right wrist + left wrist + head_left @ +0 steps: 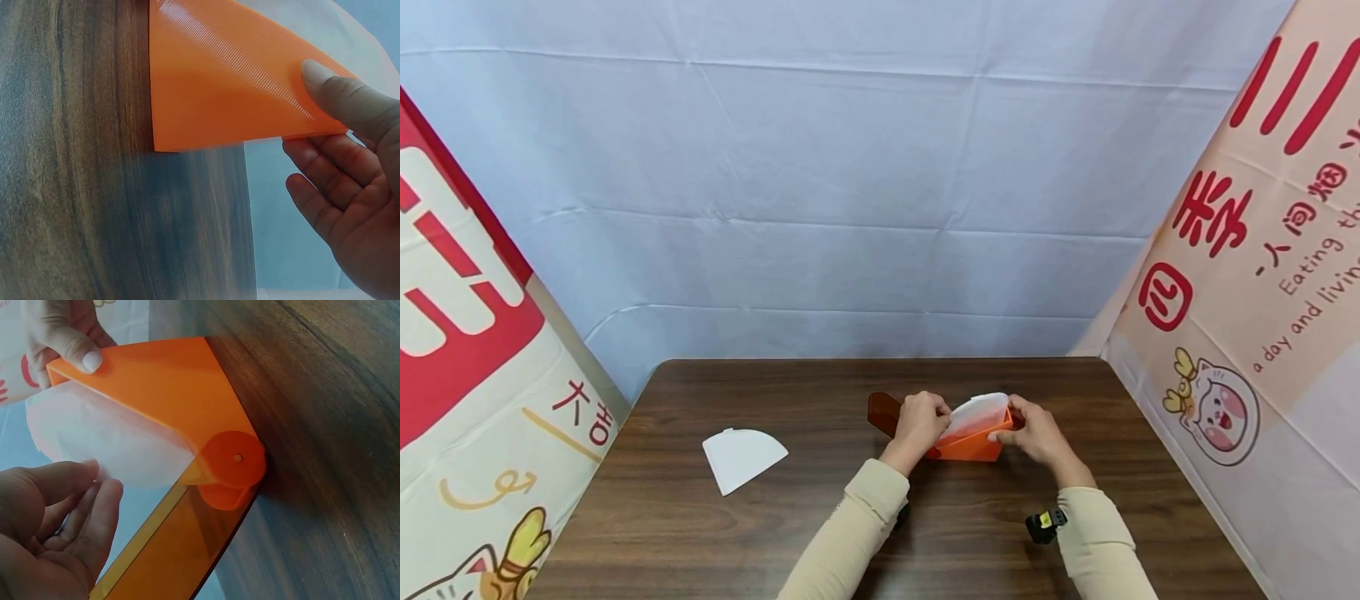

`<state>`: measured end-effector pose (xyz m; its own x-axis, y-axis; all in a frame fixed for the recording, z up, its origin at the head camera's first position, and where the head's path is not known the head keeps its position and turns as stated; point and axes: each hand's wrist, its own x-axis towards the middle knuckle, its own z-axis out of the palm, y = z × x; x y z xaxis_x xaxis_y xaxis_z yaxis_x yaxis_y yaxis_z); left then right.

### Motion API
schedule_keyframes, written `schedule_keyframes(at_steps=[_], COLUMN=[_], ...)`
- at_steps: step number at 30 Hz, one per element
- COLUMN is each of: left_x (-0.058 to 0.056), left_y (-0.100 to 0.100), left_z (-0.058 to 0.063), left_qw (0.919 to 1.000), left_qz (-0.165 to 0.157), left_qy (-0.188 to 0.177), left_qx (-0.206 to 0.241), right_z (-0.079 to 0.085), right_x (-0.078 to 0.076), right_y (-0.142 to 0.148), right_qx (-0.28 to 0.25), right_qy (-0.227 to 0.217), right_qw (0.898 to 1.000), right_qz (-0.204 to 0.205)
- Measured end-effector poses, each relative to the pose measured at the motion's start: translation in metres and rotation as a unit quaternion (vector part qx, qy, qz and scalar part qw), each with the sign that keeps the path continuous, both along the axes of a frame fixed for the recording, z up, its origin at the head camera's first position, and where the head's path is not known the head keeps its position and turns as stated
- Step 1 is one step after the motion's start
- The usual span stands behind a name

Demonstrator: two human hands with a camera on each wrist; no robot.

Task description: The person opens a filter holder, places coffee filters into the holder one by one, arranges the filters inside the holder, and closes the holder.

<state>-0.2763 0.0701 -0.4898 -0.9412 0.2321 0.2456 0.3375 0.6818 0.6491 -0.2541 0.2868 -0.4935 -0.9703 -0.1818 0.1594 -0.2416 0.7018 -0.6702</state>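
An orange filter box (968, 446) stands on the table, its see-through amber lid (181, 544) swung out on a round hinge. White paper coffee filters (112, 434) sit in it, their curved edge rising above the slanted opening. My left hand (922, 423) pinches that edge between thumb and fingertips, near the hinge side. At the opposite end, my right hand (1036, 429) grips the box's upper corner, thumb (344, 94) on the side wall and fingers around the end. The lower part of the filters is hidden inside the box.
Off to the left lies a white fan-shaped paper filter (743, 458) flat on the dark wooden table (760, 533). A pale cloth (850, 183) hangs behind the table, with printed cloths at both sides. Each wrist wears a small black camera (1045, 525).
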Motion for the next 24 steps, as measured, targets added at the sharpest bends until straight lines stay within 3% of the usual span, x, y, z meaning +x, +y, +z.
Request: schedule_keyframes(at_steps=[4, 24], left_x=[-0.001, -0.004], left_y=[0.001, 0.011], left_z=[-0.001, -0.005], left_qw=[0.9997, 0.9967], left_qz=[0.009, 0.031], left_qy=[0.008, -0.024], left_qx=[-0.023, -0.071], right_z=[-0.001, 0.000], right_x=[-0.001, 0.000], right_y=[0.000, 0.001], right_qx=[-0.006, -0.011], right_qy=[0.002, -0.002], right_qw=[1.000, 1.000], right_qz=[0.001, -0.001])
